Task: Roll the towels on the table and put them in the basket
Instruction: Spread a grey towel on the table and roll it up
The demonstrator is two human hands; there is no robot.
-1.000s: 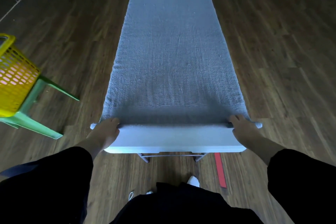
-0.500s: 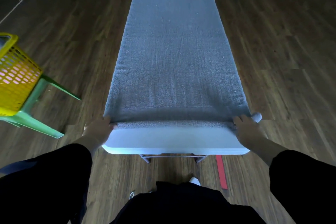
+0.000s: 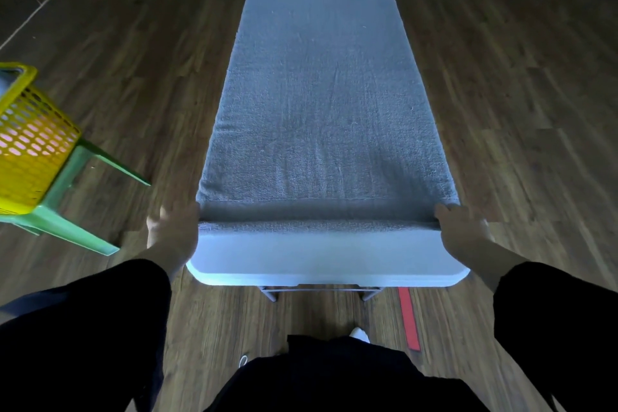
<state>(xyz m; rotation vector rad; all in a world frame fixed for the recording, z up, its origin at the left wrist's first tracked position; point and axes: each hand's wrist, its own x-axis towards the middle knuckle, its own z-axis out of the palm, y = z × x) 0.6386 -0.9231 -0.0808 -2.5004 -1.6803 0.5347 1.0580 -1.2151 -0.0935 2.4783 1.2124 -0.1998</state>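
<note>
A grey towel lies spread along a narrow white table, covering nearly all of it. Its near end is turned over into a thin roll across the table's width. My left hand holds the roll's left end at the table's left edge. My right hand holds the roll's right end at the right edge. The fingertips of both hands are curled onto the fabric. A yellow perforated basket stands on a green plastic stool at the far left.
The green stool stands on a dark wood floor, left of the table. A red tape strip lies on the floor under the table's near right corner. My feet and dark clothing fill the bottom of the view.
The towel's near edge has been turned over and rolled a little farther up the table. Both hands moved forward with it.
</note>
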